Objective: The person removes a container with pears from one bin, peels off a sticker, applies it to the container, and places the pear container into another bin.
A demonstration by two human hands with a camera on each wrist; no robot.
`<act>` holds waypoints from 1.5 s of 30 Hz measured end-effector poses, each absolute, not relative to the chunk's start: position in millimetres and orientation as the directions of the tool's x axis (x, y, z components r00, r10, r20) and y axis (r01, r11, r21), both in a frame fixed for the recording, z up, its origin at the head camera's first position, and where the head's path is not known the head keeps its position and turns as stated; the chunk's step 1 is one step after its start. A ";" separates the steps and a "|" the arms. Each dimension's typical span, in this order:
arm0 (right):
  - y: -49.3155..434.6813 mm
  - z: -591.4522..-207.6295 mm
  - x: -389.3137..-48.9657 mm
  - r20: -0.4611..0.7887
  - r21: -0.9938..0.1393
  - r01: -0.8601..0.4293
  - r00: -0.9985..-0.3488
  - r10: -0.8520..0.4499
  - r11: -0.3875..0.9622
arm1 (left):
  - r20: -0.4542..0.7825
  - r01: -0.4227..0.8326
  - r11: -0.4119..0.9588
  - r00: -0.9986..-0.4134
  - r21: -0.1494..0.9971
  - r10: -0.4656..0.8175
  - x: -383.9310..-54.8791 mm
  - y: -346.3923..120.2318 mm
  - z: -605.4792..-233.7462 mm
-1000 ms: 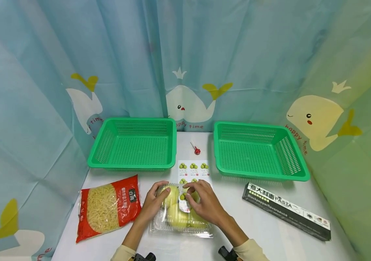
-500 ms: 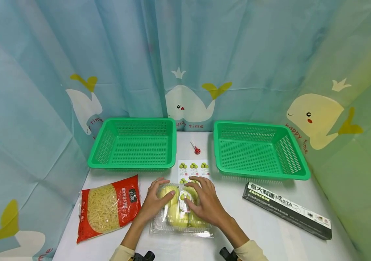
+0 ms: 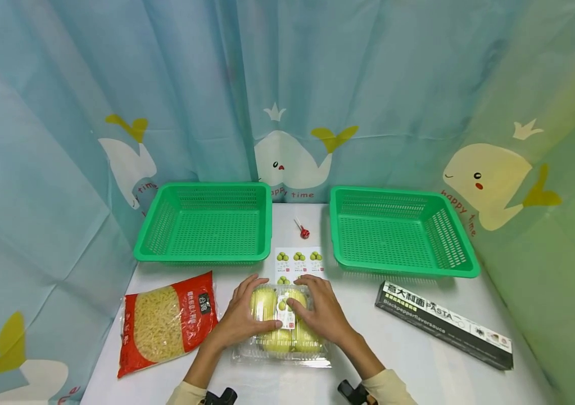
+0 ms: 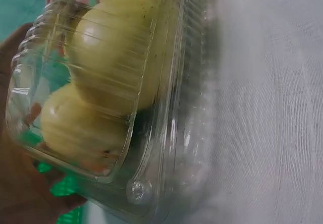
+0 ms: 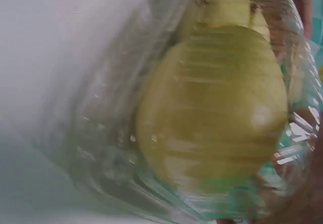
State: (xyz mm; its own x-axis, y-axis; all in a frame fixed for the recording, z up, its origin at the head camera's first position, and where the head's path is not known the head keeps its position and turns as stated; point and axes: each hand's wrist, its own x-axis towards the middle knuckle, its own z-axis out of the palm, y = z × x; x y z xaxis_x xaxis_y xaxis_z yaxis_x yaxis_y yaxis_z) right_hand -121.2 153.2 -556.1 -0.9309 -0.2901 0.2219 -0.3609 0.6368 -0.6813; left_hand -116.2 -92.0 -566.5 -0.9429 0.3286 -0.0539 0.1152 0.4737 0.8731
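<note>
A clear plastic clamshell box of yellow-green fruit that look like pears rests on the white table. On its lid lies a white label printed with green fruit. My left hand lies over the box's left side, its thumb on the label and its fingers reaching toward the far edge. Over the right side rests my right hand, with its thumb touching the label's upper part. Both wrist views show the fruit through the ribbed plastic. The palms hide parts of the box sides.
Behind the box lies a sheet of matching labels, with a red lollipop beyond it. Green baskets stand at left and right. A red bag of pasta lies left, a black-and-white pasta box right.
My right fingers have let go of the label and spread toward the lid's far edge. The left thumb has moved right onto the label's lower part. The box has stayed in place.
</note>
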 end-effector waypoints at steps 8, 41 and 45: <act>163.9 -543.5 -122.5 0.028 -0.728 -0.292 -0.917 -0.399 0.620 | -0.053 0.053 0.459 -0.975 0.887 0.216 -119.5 -82.5 -567.1; 144.4 -540.2 -127.6 0.002 -0.475 -0.233 -0.964 -0.264 0.849 | 0.041 0.059 0.371 -0.998 0.927 0.057 -131.4 -65.2 -574.1; 142.0 -541.1 -125.0 0.003 -0.490 -0.199 -0.974 -0.226 0.849 | 0.031 0.053 0.361 -0.997 0.931 0.067 -128.3 -67.0 -577.0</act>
